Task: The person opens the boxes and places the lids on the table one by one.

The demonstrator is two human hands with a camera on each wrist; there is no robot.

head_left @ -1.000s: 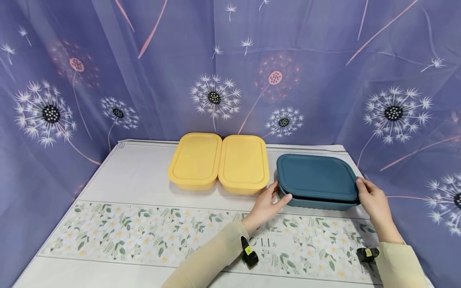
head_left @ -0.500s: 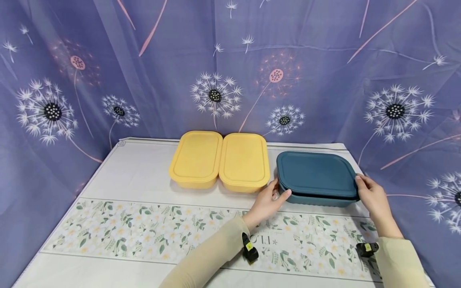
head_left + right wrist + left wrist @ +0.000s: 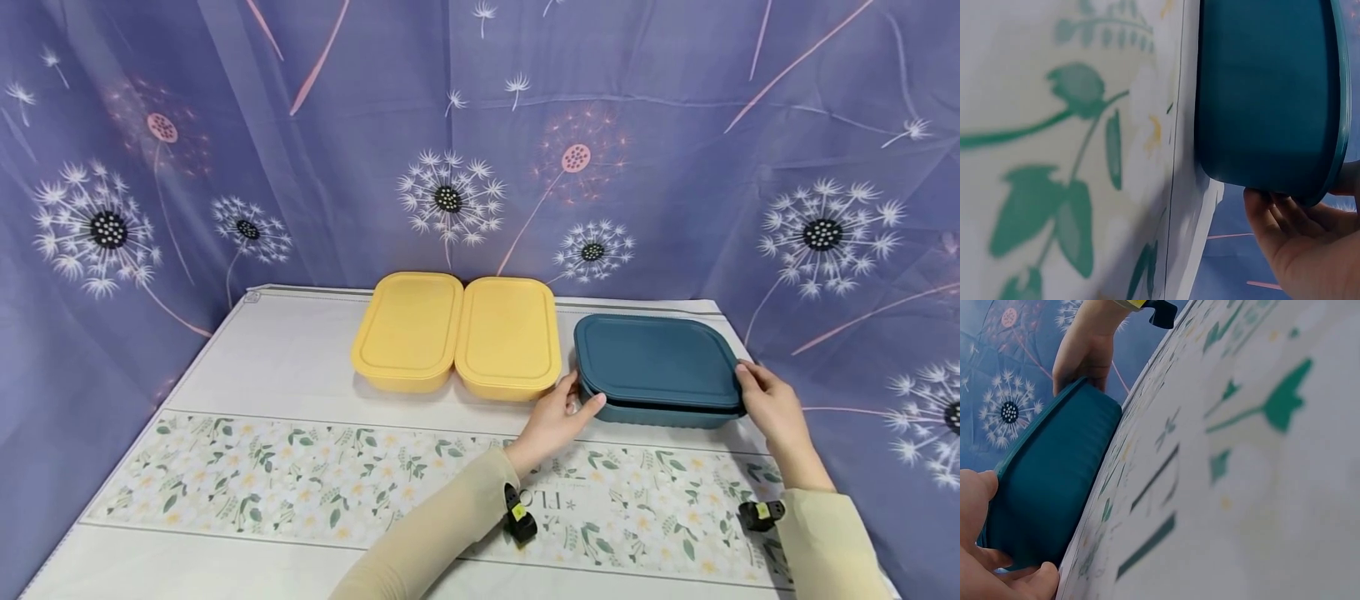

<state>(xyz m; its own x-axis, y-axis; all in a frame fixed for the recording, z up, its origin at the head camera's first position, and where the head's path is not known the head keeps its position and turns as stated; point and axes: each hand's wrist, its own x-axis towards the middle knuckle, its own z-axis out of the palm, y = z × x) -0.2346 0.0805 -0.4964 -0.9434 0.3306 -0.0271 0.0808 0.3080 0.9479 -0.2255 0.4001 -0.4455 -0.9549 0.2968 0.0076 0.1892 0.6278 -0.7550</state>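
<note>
A dark blue storage box (image 3: 660, 415) with a matching lid (image 3: 656, 358) stands at the right of the table. Along the front in the head view, a dark gap shows between lid and box. My left hand (image 3: 555, 422) holds the box's left end, its thumb near the front corner; the left wrist view shows fingers low by the base. At the right end my right hand (image 3: 776, 417) grips the rim. In the right wrist view its fingers (image 3: 1260, 206) lie against the box's end, under the lid's edge, and the thumb is on the far side, partly hidden.
Two yellow lidded boxes, a left one (image 3: 408, 329) and a right one (image 3: 507, 333), stand side by side to the left of the blue box. A white cloth (image 3: 300, 333) with a floral band covers the table. A purple dandelion curtain (image 3: 337, 167) hangs behind it.
The blue box and my right hand have shifted very slightly to the left. Both hands keep their hold. The yellow boxes stay in place while the head view tilts a little.
</note>
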